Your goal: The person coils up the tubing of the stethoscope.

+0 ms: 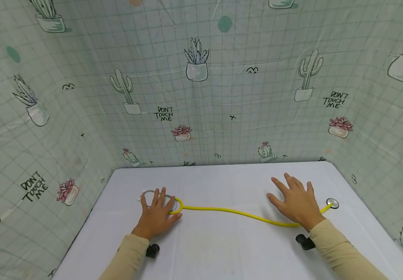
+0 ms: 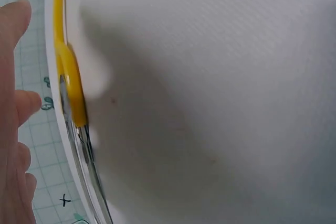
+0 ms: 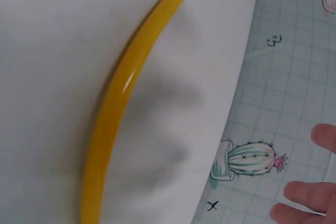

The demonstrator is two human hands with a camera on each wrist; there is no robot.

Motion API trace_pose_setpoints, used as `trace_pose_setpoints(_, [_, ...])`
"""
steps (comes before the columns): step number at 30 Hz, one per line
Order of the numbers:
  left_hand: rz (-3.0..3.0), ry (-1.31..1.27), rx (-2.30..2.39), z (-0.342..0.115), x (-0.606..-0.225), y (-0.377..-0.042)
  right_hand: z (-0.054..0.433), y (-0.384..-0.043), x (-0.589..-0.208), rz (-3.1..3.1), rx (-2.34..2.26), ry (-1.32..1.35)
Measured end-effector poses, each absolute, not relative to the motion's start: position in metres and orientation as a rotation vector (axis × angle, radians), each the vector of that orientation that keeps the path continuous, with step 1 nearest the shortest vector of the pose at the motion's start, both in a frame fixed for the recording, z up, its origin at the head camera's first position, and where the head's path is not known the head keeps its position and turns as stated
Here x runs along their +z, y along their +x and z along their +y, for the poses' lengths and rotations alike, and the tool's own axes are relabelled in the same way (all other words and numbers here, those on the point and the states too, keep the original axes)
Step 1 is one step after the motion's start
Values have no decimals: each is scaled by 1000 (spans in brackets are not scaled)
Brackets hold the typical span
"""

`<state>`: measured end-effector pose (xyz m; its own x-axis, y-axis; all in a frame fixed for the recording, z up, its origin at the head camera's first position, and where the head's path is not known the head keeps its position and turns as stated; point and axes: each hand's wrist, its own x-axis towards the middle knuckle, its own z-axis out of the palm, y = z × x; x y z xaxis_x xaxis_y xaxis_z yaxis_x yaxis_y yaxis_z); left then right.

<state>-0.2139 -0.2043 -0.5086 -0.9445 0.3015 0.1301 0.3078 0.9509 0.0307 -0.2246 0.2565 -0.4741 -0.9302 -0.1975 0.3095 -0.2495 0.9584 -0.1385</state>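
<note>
**Yellow stethoscope (image 1: 236,212) laid out beneath two spread hands**

The stethoscope is stretched across a white tabletop (image 1: 222,249), its metal headset (image 1: 149,191) set to the left and its round chest piece (image 1: 332,203) near the right edge. The left hand (image 1: 157,214) is held open above the headset, which is partly covered by it in the head view; in the left wrist view, the fingers are seen apart from the yellow fork (image 1: 181,203) of the tubing. The right hand (image 1: 298,200) is likewise held open, its fingers spread, with the tubing crossed by its wrist in the head view and the chest piece left just beside it. Soft shadows are cast on the tabletop below both hands. Beige sleeves (image 1: 339,245) are worn, and a small black device (image 1: 305,242) is seen under each wrist. The surroundings are draped with a gridded cloth (image 1: 232,97) printed with potted cacti.
</note>
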Motion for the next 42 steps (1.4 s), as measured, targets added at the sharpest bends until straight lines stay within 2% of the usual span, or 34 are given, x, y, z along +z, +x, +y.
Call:
trace_pose_setpoints(18, [-3067,-387,-225,-203,-525,-210,216,-208,-513,-3043,895,240])
trace_pose_setpoints(31, [-3042,-206,-351,-202,-527,-204,200,-206,-527,-2959,892,428])
trace_pose_setpoints(42, [-3001,-146,-499,-190,-530,-210,197,-208,-528,-2965,906,349])
